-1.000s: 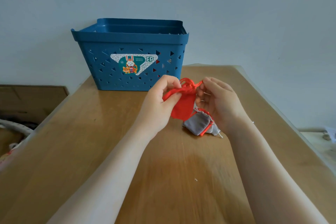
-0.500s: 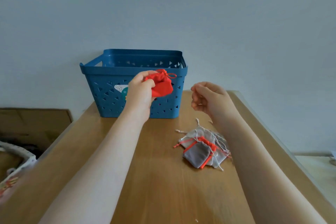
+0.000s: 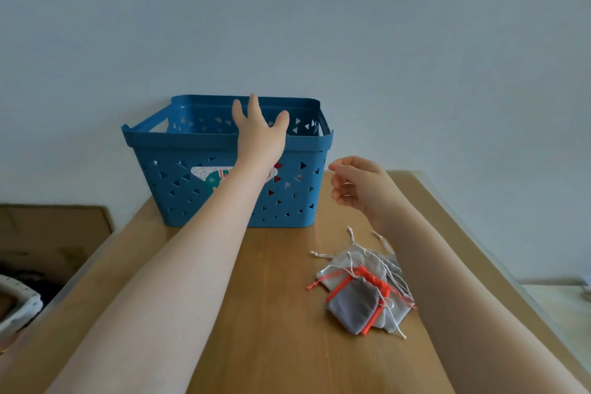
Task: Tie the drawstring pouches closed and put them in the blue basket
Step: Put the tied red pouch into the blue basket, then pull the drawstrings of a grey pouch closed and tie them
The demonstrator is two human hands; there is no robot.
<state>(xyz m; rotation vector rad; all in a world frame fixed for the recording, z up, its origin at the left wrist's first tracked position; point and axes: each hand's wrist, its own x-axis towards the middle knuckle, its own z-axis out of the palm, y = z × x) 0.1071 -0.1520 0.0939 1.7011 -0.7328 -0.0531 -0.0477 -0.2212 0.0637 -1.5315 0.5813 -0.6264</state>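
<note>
The blue basket [image 3: 179,150] stands at the table's far end against the wall. My left hand [image 3: 259,134] hovers over its front rim with fingers spread and holds nothing. Red shows through the basket's triangular holes [image 3: 277,168], likely the red pouch inside. My right hand [image 3: 355,184] floats to the right of the basket, fingers loosely curled and empty. Below it on the table lies a pile of pouches: a dark grey pouch [image 3: 353,305] with orange cords on top of light grey pouches [image 3: 355,261] with white drawstrings.
The wooden table [image 3: 271,313] narrows toward the wall; its right edge runs close to the pouch pile. A cardboard box [image 3: 51,233] and a white patterned container [image 3: 16,301] sit on the floor to the left.
My left hand carried the red pouch from beside my right hand up to the basket and let it go; its fingers are now spread. My right hand released the cord and stayed near the pile.
</note>
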